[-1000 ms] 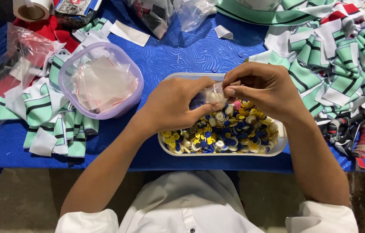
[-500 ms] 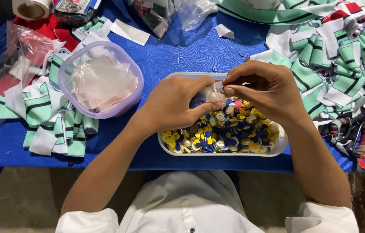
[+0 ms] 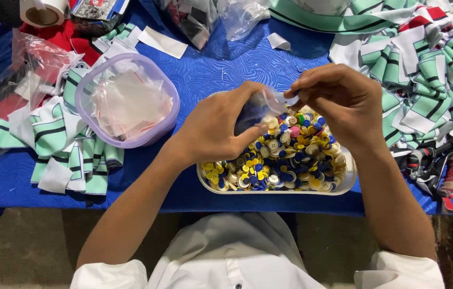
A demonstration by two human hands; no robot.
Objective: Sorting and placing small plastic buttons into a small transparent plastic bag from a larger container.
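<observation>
The small bag (image 3: 269, 104) pinched between the fingers (image 3: 296, 88) of both hands is thin clear plastic, crinkled and shiny. The buttons (image 3: 290, 160) below look like smooth, glossy plastic in yellow, blue and white, and their tray (image 3: 344, 184) is white plastic with a slight sheen. The table (image 3: 226, 64) is covered in blue cloth with a wavy embossed pattern, matt to faintly lustrous. The bowl (image 3: 84, 96) is translucent lilac plastic holding more clear bags. The striped strips (image 3: 71, 155) are soft matt knit fabric.
</observation>
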